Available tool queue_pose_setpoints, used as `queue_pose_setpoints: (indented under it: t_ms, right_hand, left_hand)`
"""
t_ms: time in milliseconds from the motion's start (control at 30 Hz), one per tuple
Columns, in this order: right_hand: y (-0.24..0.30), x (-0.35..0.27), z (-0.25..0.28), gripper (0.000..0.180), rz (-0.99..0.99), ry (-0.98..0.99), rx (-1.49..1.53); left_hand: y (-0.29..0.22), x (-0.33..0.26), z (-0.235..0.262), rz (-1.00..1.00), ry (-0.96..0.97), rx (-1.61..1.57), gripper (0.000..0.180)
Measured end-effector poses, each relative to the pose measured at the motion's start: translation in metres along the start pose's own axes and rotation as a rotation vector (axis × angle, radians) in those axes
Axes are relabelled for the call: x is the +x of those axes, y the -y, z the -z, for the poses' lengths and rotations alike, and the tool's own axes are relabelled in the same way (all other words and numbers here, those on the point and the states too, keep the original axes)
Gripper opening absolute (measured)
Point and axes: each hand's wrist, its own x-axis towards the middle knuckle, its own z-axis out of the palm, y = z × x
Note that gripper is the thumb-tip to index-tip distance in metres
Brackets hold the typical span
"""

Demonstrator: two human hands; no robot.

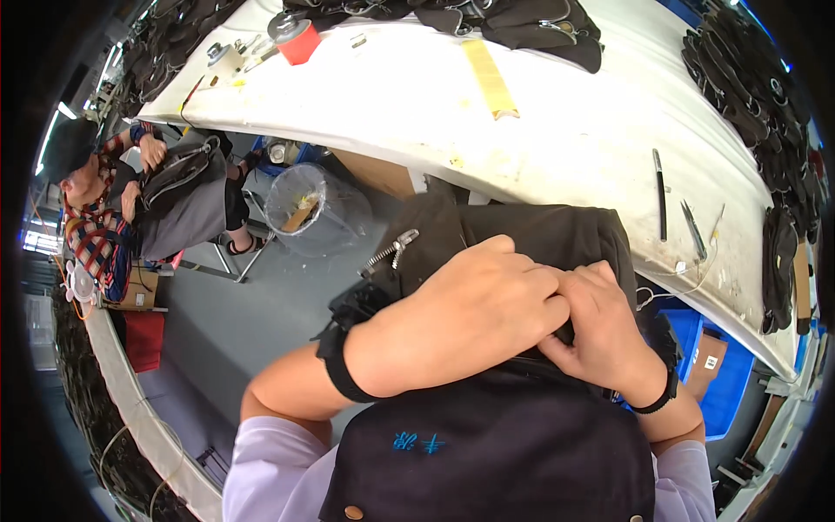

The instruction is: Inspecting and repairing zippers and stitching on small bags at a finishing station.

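Observation:
A dark fabric bag (548, 224) lies across my lap, against the near edge of the table. Metal zipper teeth and a pull (396, 254) show at its left side. My left hand (478, 300) is closed, its fingers curled down onto the bag's cloth. Touching it on the right, my right hand (604, 326) pinches at the same spot with thumb and fingers. What lies right between the fingertips is hidden by the hands. Below them, a dark apron (496, 461) covers my front.
On the white table (574, 130) lie a black pen (659, 193), tweezers-like tool (693, 230), yellow strip (490, 76), red can (297, 42) and dark bags (522, 26). A lined waste bin (317, 209) and blue crate (726, 383) stand below. At left sits a co-worker (96, 200) holding a bag.

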Motion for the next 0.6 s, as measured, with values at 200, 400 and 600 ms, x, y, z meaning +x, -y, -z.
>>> queue_pose_setpoints:
  t_ms: [200, 400, 600]
  right_hand:
    - [-0.014, 0.008, -0.002, 0.042, -0.264, -0.165, 0.406]
    - [0.007, 0.034, 0.018, 0.028, -0.312, -0.369, 0.918]
    - [0.024, 0.004, 0.008, 0.033, -0.212, -0.273, 1.016]
  left_hand:
    - [0.009, -0.049, -0.026, 0.245, -0.554, 0.060, 0.048]
    - [-0.006, -0.077, -0.028, 0.309, -0.820, 0.066, 0.046]
    - [0.009, -0.068, -0.043, 0.555, -0.946, -0.097, 0.074]
